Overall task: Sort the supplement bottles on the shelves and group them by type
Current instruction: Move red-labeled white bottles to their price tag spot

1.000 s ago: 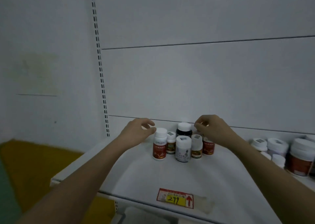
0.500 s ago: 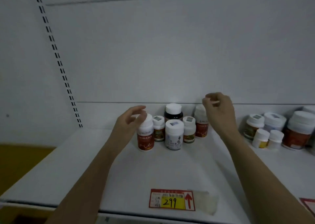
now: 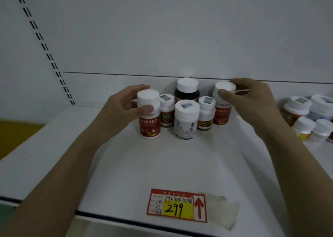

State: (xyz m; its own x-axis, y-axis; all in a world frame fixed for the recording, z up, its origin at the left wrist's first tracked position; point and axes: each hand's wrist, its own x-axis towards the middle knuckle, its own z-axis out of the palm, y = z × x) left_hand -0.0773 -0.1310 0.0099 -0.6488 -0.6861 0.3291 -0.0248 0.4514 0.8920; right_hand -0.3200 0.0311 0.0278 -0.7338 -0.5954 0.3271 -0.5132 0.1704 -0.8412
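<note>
Both hands have closed in since a sec ago: L hand (image 3: 124, 108) clamped on front-left red bottle (image 3: 149, 117), R hand (image 3: 252, 99) on rear-right red bottle (image 3: 222, 108), both standing on shelf (image 3: 162, 164). Likely pairing matching type.

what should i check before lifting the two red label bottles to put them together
1. Left hand around the left red-label bottle: ok, thumb in front, fingers behind the cap.
2. Right hand on the right red-label bottle: ok, thumb and fingers at the cap.
3. Labels match: ok, same red design.
4. Neighbours clear: not ok, small bottles stand close beside each.
5. Bare shelf in front for grouping: ok.
6. Caps tight: cannot tell.
</note>
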